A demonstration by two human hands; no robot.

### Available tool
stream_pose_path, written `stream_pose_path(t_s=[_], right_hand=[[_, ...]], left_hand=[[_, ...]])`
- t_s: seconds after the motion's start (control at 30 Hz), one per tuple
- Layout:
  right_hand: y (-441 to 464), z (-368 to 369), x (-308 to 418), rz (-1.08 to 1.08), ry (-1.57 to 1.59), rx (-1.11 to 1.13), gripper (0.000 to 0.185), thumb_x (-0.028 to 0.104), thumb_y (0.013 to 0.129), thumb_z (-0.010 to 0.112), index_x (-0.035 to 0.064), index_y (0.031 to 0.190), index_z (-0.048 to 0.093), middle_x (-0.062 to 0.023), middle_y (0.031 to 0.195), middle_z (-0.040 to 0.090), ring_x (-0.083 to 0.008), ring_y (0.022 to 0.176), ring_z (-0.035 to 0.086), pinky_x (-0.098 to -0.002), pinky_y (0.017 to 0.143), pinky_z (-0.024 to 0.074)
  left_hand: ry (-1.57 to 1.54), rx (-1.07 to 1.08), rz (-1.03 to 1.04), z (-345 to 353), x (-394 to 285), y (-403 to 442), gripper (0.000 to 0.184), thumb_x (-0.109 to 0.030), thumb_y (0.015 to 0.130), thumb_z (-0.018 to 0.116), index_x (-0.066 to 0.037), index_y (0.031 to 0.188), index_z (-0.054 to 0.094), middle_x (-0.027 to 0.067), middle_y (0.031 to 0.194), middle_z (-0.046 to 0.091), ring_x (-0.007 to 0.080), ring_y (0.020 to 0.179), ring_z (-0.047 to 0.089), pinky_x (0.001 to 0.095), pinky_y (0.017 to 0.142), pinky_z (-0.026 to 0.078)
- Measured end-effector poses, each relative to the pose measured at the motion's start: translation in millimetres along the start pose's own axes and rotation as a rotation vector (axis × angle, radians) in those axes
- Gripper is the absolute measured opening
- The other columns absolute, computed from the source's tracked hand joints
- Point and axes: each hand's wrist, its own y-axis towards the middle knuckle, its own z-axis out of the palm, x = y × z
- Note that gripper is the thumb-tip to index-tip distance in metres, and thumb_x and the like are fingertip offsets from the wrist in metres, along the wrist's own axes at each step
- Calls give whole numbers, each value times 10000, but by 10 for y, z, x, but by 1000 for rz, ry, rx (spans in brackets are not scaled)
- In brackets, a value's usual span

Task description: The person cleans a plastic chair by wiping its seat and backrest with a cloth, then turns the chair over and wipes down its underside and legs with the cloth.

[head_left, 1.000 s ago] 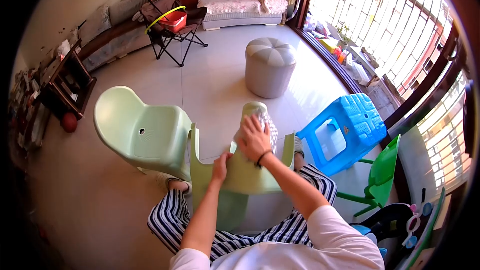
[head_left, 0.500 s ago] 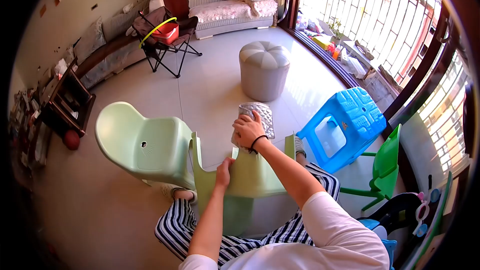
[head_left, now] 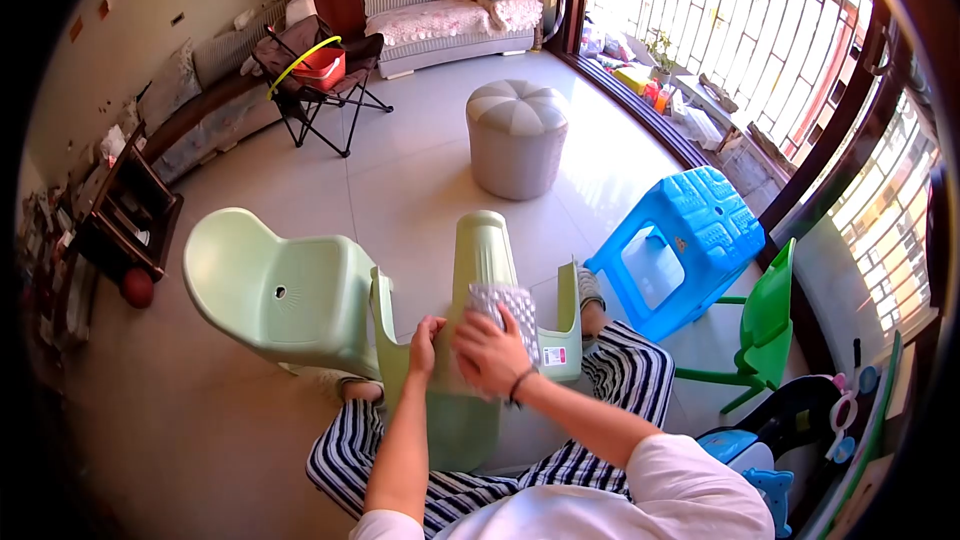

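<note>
A pale green plastic chair (head_left: 485, 245) is tipped between my knees, with one long ribbed part pointing away from me and a small white-and-pink label on its right side. My left hand (head_left: 425, 345) is closed round an edge of it, left of the middle. In my right hand (head_left: 490, 355) is a silvery-grey quilted cloth (head_left: 515, 315), pressed against the chair's surface. That hand is slightly blurred, and its palm hides part of the cloth.
Another pale green chair (head_left: 315, 285) stands at left. On the right are a blue plastic stool (head_left: 690, 245) and a green chair (head_left: 768, 330). Farther off are a round grey pouf (head_left: 517, 145) and a folding chair (head_left: 300, 90) holding a red basket (head_left: 322, 68).
My right hand has drawn the cloth down towards me. The pale green chair has shifted, and its long ribbed part and label now show. My left hand stays at its edge.
</note>
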Motion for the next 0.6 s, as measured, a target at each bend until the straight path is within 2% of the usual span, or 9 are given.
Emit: stream_pose_path(t_s=[0.03,0.1,0.2,0.27,0.37,0.43,0.5,0.6], right_hand=[[203,32,-147,16,5,0,243,213,761,567,138,983,628,8,1136,586,-188,1202,454,-565,1053,186],[595,184,-501,28,-15,-61,230,212,762,567,144,973,629,-5,1179,583,-208,1235,427,-575,1046,188],[974,242,-828,72,-68,-110,309,237,780,568,144,1071,618,-9,1226,559,-211,1260,398,-580,1040,195],[976,264,-803,76,-94,-123,321,239,768,578,149,1074,616,-10,1232,553,-207,1267,391,-580,1039,197],[669,224,-462,30,-12,-128,276,224,715,580,124,968,627,-21,1166,570,-208,1239,412,-600,1013,212],[319,81,-90,23,19,-23,311,232,718,587,122,1007,619,-15,1184,554,-202,1257,397,-596,1023,205],[-18,154,209,-5,27,-56,280,238,753,598,146,1016,628,-6,1206,551,-192,1233,439,-544,1060,180],[-178,39,442,19,45,-54,312,229,794,592,158,1098,611,12,1235,550,-184,1248,434,-503,1069,203]], left_hand=[[4,0,2,-64,97,52,496,-360,976,269,2,915,603,42,864,619,120,812,552,257,801,417],[86,-163,11,-199,338,168,484,-359,974,275,-12,900,603,56,856,639,132,808,572,258,798,425],[40,-59,-23,-162,239,145,449,-338,977,299,-26,865,602,37,814,628,125,769,566,250,773,424],[56,-88,-9,-77,104,69,446,-334,971,310,-23,855,608,28,796,615,114,756,550,248,749,422],[117,-131,22,-154,114,73,425,-312,956,323,-28,834,615,18,764,599,104,732,531,247,710,421],[166,-145,38,-244,141,71,408,-294,947,326,-35,822,616,16,751,596,104,720,529,248,695,422],[135,-243,49,-279,124,56,387,-272,932,327,-48,808,617,14,728,587,107,697,517,254,670,419],[113,-232,11,-394,81,21,389,-276,929,331,-45,790,610,5,716,577,111,678,503,256,662,415]])
